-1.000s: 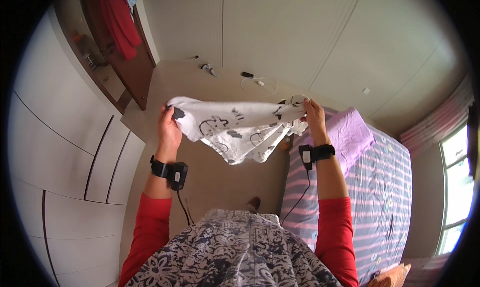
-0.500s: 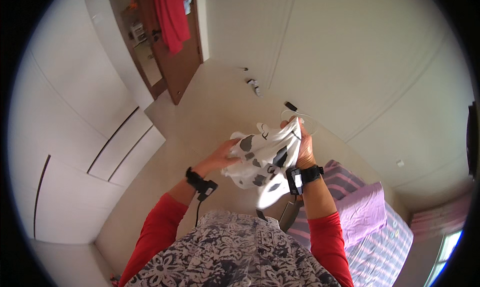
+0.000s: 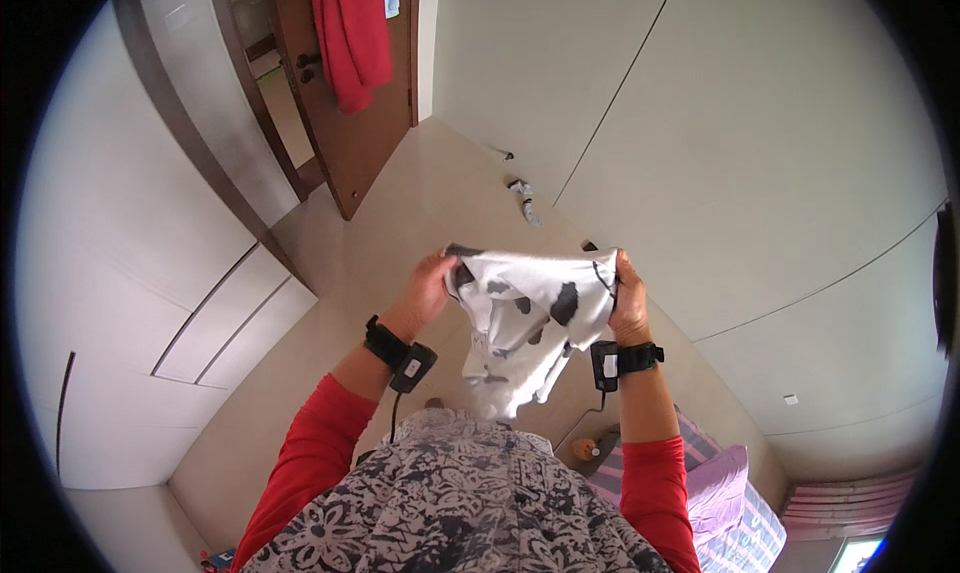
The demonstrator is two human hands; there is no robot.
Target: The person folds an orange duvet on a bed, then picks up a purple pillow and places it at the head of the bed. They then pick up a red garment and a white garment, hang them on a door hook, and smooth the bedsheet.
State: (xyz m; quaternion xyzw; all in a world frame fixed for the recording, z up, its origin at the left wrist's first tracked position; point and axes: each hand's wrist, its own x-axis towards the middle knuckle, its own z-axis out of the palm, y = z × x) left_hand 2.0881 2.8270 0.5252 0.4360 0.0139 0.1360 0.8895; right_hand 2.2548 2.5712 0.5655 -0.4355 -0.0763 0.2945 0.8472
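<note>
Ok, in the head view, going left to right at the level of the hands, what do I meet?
White wardrobe doors → left hand → white cloth with black patches, held up between both hands → right hand → pale wall panels.

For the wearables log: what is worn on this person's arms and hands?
Both forearms carry red long sleeves pushed back from the wrists. Each wrist has a black strap with a small black box; a thin dark cable hangs from each box. The left hand and right hand are bare, no gloves.

soft cloth garment point(image 3: 530, 318) – matt, wood door point(image 3: 350, 133)
</note>
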